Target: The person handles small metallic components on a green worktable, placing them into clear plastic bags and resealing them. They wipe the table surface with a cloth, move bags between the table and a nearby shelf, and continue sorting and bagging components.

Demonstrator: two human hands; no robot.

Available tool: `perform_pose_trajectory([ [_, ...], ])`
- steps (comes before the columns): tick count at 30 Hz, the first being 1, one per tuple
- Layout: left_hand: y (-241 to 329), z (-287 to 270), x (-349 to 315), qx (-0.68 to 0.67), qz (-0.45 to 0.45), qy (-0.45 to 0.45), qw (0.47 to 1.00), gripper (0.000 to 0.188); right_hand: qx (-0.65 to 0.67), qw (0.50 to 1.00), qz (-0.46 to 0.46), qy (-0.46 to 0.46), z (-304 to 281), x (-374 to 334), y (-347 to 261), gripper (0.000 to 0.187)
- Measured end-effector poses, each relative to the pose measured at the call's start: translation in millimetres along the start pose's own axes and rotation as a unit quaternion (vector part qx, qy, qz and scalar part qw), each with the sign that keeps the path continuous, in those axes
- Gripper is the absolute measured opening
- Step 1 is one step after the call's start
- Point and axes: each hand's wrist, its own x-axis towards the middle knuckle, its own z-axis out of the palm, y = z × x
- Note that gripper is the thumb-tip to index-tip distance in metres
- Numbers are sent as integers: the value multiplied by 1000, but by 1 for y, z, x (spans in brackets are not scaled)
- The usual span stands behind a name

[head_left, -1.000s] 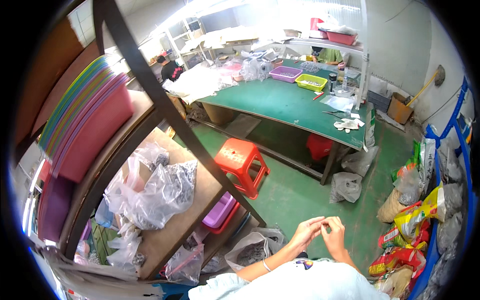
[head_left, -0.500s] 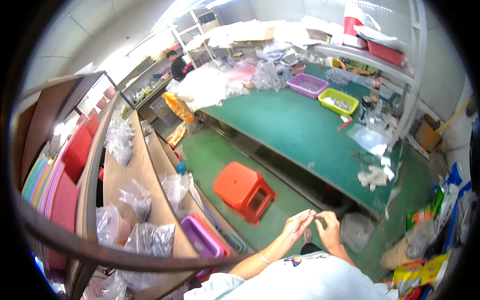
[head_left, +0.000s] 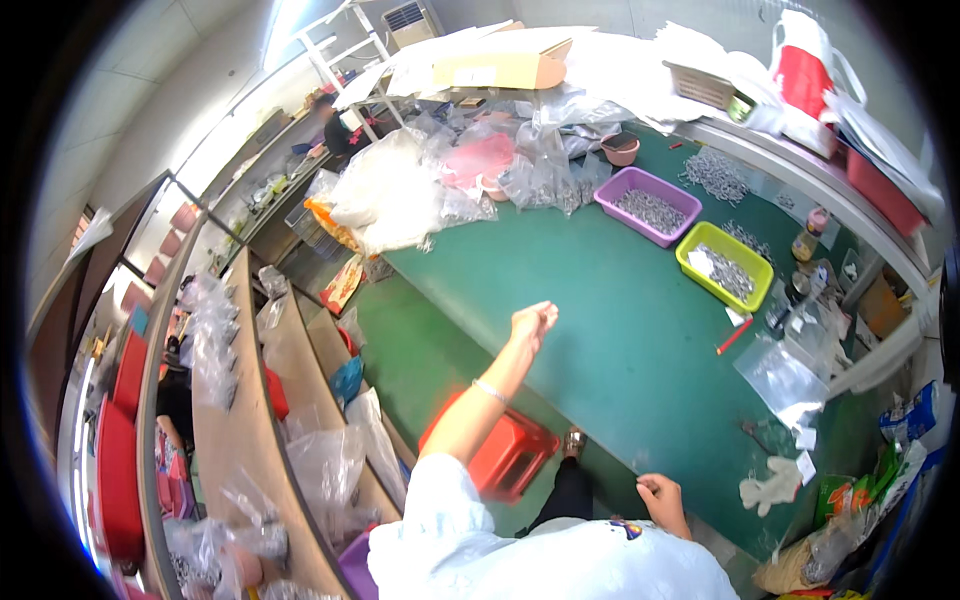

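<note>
Seemingly a reach: the worker's left hand [head_left: 535, 322] curled above green table [head_left: 580, 275], right hand [head_left: 662, 500] bent near its edge, grip indiscernible in both, purple tray [head_left: 629, 225] at left hand's half-past one; any pickup calls for uncurled fingers.

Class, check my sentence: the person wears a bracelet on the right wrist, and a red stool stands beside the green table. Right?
Not quite: the head view shows the bracelet on the left wrist. The red stool does stand beside the green table.
</note>
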Motion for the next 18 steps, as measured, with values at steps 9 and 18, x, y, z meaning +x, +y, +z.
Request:
perform_pose_trajectory([
  [9,128,94,334,19,150,63,986,13,72,965,228,110,64,117,21,13],
  [18,179,191,471,348,427,-46,834,11,54,951,281,120,76,153,58,19],
])
